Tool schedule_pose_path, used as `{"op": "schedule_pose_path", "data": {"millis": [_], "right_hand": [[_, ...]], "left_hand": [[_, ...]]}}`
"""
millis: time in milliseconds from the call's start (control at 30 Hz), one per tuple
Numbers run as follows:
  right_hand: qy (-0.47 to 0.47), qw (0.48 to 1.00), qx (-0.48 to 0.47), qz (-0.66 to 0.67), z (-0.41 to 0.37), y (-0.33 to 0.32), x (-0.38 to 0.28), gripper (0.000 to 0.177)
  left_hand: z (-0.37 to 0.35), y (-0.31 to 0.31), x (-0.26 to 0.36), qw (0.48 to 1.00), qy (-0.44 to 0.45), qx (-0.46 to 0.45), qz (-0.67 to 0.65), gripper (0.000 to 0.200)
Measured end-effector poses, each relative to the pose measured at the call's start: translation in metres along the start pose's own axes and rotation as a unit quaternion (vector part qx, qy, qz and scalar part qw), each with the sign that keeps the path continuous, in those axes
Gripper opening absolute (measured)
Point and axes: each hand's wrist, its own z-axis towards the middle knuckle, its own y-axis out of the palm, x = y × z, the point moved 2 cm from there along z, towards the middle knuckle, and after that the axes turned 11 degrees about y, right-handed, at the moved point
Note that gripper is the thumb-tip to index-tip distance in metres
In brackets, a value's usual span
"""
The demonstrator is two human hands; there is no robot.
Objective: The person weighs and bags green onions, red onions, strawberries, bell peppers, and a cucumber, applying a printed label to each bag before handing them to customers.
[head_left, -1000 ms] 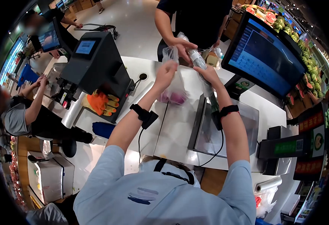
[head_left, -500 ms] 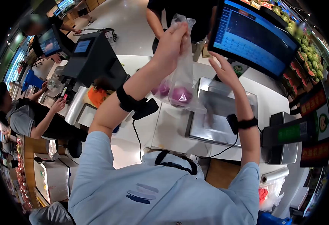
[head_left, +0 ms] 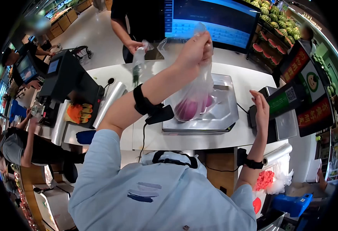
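Note:
My left hand (head_left: pixel 200 48) is closed round the gathered neck of a clear plastic bag (head_left: pixel 182 86). Inside the bag are round purple items that look like red onions (head_left: pixel 187 109). The bag's bottom overlaps the steel plate of a weighing scale (head_left: pixel 225 117) on the white counter. My right hand (head_left: pixel 260 107) holds nothing, its fingers stretched upward, to the right of the scale and close to a black payment stand with a green screen (head_left: pixel 288 96).
A screen (head_left: pixel 211 21) stands behind the scale. Across the counter, a person's hand (head_left: pixel 135 46) holds another clear bag with something green. At left are a dark printer-like machine (head_left: pixel 70 82), a roll of bags (head_left: pixel 111 104) and orange gloves (head_left: pixel 75 112). Watermelons (head_left: pixel 277 21) are piled behind.
My left hand has carried the bag rightward over the scale. My right hand has moved right and down, away from the screen. The view has turned to the right.

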Motion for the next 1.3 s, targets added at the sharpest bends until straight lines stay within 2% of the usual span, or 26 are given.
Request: {"op": "schedule_pose_path", "data": {"millis": [133, 200, 300, 467, 667, 733, 767, 800, 867, 933, 1000, 1033, 1067, 1133, 1233, 1300], "right_hand": [[0.024, 0.999, 0.019, 0.02, -0.008, -0.017, 0.029, 0.036], [0.037, 0.997, 0.035, 0.056, -0.01, -0.024, 0.045, 0.035], [0.066, 0.994, 0.039, 0.079, -0.015, -0.033, 0.067, 0.035], [0.131, 0.983, 0.031, 0.122, -0.024, -0.036, 0.104, 0.035], [0.157, 0.975, 0.027, 0.154, -0.027, -0.025, 0.121, 0.035], [0.152, 0.974, 0.027, 0.166, -0.025, -0.021, 0.122, 0.035], [0.156, 0.972, 0.033, 0.175, -0.026, -0.02, 0.123, 0.035], [0.16, 0.969, 0.036, 0.183, -0.027, -0.02, 0.125, 0.034], [0.156, 0.968, 0.049, 0.191, -0.029, -0.024, 0.133, 0.034], [0.157, 0.966, 0.079, 0.19, -0.036, -0.031, 0.135, 0.034], [0.157, 0.958, 0.115, 0.209, -0.045, -0.041, 0.144, 0.034], [0.157, 0.953, 0.136, 0.22, -0.052, -0.048, 0.15, 0.033], [0.157, 0.947, 0.157, 0.232, -0.057, -0.053, 0.155, 0.033], [0.179, 0.929, 0.212, 0.244, -0.069, -0.064, 0.16, 0.031], [0.179, 0.92, 0.24, 0.251, -0.084, -0.087, 0.176, 0.029], [0.17, 0.911, 0.268, 0.263, -0.088, -0.1, 0.183, 0.028]], "left_hand": [[0.019, 0.02, -0.023, 0.999, 0.044, 0.023, -0.006, 0.02], [0.028, 0.017, -0.027, 0.992, 0.109, 0.053, 0.044, 0.02], [0.031, 0.004, -0.026, 0.985, 0.149, 0.056, 0.069, 0.018], [0.022, -0.022, -0.018, 0.977, 0.16, 0.095, 0.105, 0.017], [-0.003, -0.037, -0.012, 0.966, 0.164, 0.143, 0.142, 0.018], [-0.003, -0.038, -0.008, 0.958, 0.179, 0.14, 0.176, 0.011], [-0.002, -0.056, -0.006, 0.966, 0.139, 0.093, 0.197, 0.015], [0.001, -0.072, -0.006, 0.963, 0.152, 0.091, 0.2, 0.015], [-0.002, -0.089, 0.0, 0.942, 0.148, 0.143, 0.264, 0.036], [-0.019, -0.131, 0.015, 0.91, 0.239, 0.166, 0.297, 0.055], [-0.056, -0.127, 0.048, 0.892, 0.28, 0.222, 0.276, 0.063], [-0.074, -0.144, 0.056, 0.793, 0.365, 0.28, 0.4, 0.063], [-0.091, -0.158, 0.063, 0.665, 0.437, 0.329, 0.508, 0.064], [-0.123, -0.16, 0.08, 0.59, 0.5, 0.306, 0.556, 0.062], [-0.15, -0.183, 0.083, 0.567, 0.469, 0.337, 0.588, 0.061], [-0.146, -0.192, 0.083, 0.559, 0.458, 0.324, 0.611, 0.06]]}}
